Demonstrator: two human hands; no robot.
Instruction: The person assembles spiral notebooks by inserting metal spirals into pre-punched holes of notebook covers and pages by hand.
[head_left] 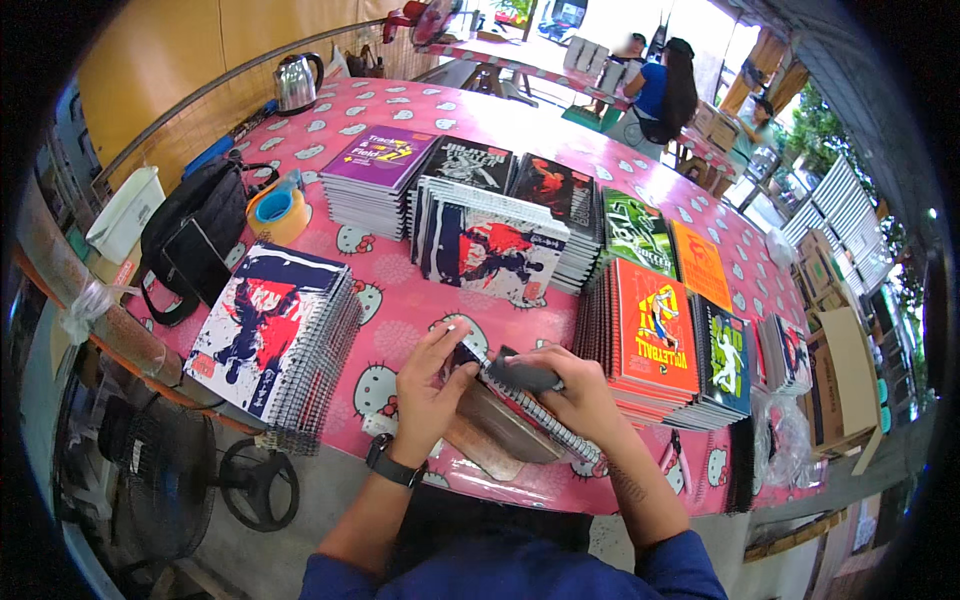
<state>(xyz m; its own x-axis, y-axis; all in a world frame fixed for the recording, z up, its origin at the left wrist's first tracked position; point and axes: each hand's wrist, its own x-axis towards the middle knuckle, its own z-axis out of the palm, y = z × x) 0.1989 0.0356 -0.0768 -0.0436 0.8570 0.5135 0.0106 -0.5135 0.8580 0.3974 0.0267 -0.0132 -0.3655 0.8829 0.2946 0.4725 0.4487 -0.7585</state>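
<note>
Near the front of the table, a spiral notebook (540, 412) stands on edge with its wire coil facing up. My left hand (430, 392) grips its far left end, thumb on one side and fingers on the other. My right hand (583, 398) is closed around a dark grey, block-like piece (525, 374), which lies against the coil side; its exact kind cannot be made out. Beneath the notebook rests a brownish, shiny slab (500, 432), partly hidden by my hands. A stack of white, red and navy spiral notebooks (265, 325) lies to the left.
More notebook stacks stand ahead, including purple (375, 160) and orange-red (652, 325) ones. Tape rolls (277, 210), a black bag (195, 225) and a kettle (297, 85) are left. Pliers (676, 462) lie right, near a cardboard box (843, 385). People sit farther back.
</note>
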